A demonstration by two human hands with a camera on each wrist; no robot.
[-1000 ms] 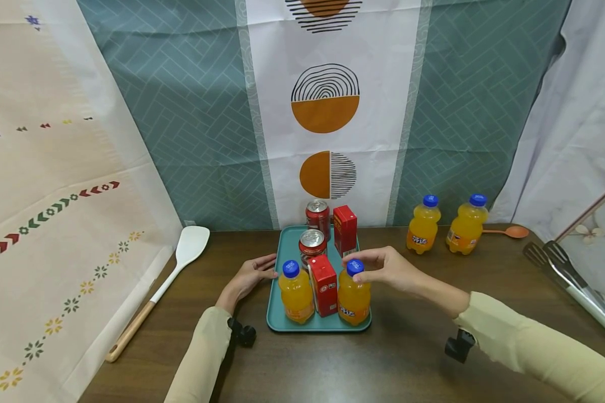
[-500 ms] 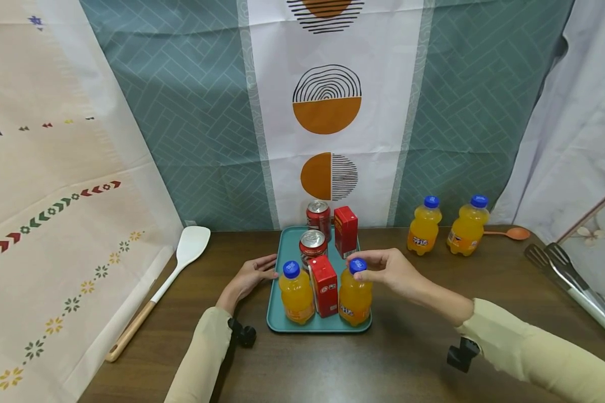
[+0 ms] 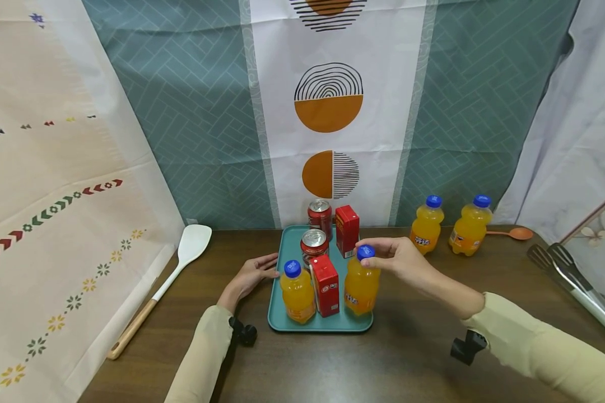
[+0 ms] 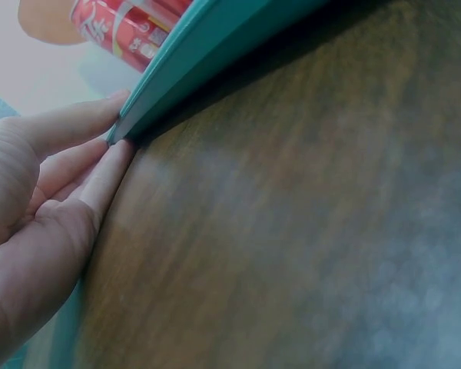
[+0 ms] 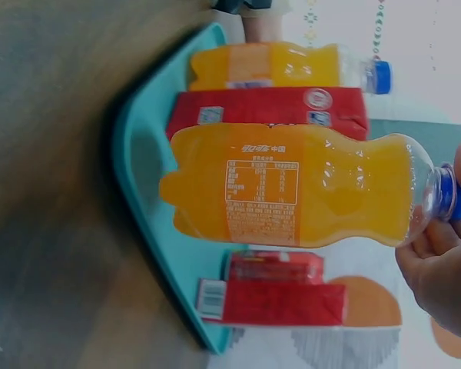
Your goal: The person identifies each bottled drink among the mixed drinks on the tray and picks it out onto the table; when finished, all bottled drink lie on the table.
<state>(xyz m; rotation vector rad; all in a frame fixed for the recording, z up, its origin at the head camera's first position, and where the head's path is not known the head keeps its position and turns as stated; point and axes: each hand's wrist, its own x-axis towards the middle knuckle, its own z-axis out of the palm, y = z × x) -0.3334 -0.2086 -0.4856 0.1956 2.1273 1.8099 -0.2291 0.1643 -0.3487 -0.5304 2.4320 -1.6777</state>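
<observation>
My right hand [image 3: 400, 258] pinches a small orange soda bottle [image 3: 361, 288] at its blue cap and neck. The bottle hangs nearly upright over the near right part of a teal tray [image 3: 282, 322]; its printed back label shows in the right wrist view. At the tray's left rim, my left hand [image 3: 249, 278] touches the edge with extended fingers and thumb [image 4: 111, 173]. On the tray stand another orange soda bottle [image 3: 297, 296], a red carton [image 3: 326, 288], a second red carton [image 3: 347, 230], and two red soda cans, the near one [image 3: 314, 246] and the far one [image 3: 320, 215].
Two more orange soda bottles, one [image 3: 426, 226] left of the other [image 3: 470, 228], stand at the back right by an orange spoon [image 3: 519, 233]. Metal-handled utensils [image 3: 577, 285] lie far right. A white spatula [image 3: 194, 243] lies left. Patterned cloths hang behind and beside the table.
My right hand has raised the orange soda bottle off the tray and moved it slightly right. The left hand keeps its place at the tray's rim.
</observation>
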